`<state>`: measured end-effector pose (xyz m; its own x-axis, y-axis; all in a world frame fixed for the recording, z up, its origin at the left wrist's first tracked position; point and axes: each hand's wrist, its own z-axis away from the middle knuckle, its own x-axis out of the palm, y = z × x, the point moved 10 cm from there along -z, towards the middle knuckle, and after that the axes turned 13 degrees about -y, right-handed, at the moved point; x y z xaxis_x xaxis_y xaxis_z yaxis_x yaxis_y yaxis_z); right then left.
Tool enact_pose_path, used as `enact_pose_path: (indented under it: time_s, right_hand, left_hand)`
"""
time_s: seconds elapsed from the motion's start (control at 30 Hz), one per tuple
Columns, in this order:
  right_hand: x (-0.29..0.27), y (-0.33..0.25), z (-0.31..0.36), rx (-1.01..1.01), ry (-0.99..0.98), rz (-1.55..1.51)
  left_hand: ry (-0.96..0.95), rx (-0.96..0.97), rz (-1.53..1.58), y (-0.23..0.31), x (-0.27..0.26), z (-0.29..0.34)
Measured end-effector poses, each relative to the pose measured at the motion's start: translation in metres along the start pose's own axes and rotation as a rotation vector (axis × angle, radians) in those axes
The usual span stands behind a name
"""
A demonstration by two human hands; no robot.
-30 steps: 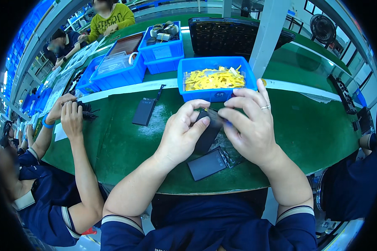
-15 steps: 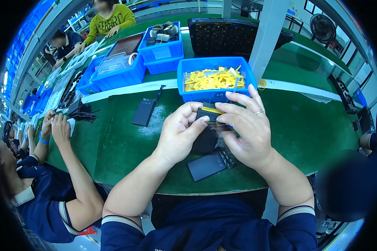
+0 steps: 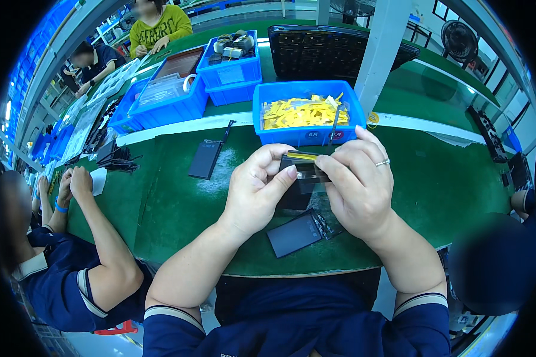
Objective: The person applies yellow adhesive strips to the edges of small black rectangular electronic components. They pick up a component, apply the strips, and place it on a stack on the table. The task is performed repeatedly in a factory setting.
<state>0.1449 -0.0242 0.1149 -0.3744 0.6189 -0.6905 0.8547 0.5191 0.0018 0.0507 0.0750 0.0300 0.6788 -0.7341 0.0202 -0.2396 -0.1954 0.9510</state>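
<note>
Between both hands is a flat black battery pack with a yellow strip along its upper edge. My left hand is closed on its left side, thumb in front. My right hand pinches at the right end of the yellow strip. A clear film piece hangs below the strip, by the right fingers. Behind those fingers rises a thin dark strip; where it joins is hidden. A second battery pack lies below my hands, and a dark block partly shows underneath them.
A blue bin of yellow strips stands just beyond my hands, beside a grey post. Another battery pack lies to the left on the green mat. More blue bins stand far left. A co-worker's hands are at left.
My right fingers have closed in on the battery's right end, and the clear film shows more plainly. At left, the co-worker's hands have moved off the black cables.
</note>
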Motion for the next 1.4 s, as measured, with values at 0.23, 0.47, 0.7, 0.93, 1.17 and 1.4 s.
enact_pose_path:
  time_s: [0.23,0.47,0.7,0.93,1.17,1.4]
  right_hand:
    - [0.004,0.003,0.002,0.007,0.023,-0.03]
    - [0.015,0.025,0.004,0.183,-0.05,-0.166]
    - [0.009,0.02,0.002,0.104,0.032,-0.11]
    - [0.012,0.012,0.001,0.016,0.001,-0.072]
    - [0.018,0.02,0.0,0.118,-0.069,-0.023]
    - [0.021,0.016,0.0,0.089,-0.081,-0.066]
  left_hand:
    - [-0.053,-0.078,-0.032,-0.003,0.008,0.001]
    - [0.028,-0.105,-0.32,0.004,0.007,0.003]
    - [0.057,-0.073,-0.428,0.013,0.008,0.004]
    - [0.057,-0.075,-0.404,0.002,0.004,0.004]
    - [0.074,-0.062,-0.533,0.013,0.01,0.005]
    - [0.085,0.112,-0.797,0.035,0.017,0.003]
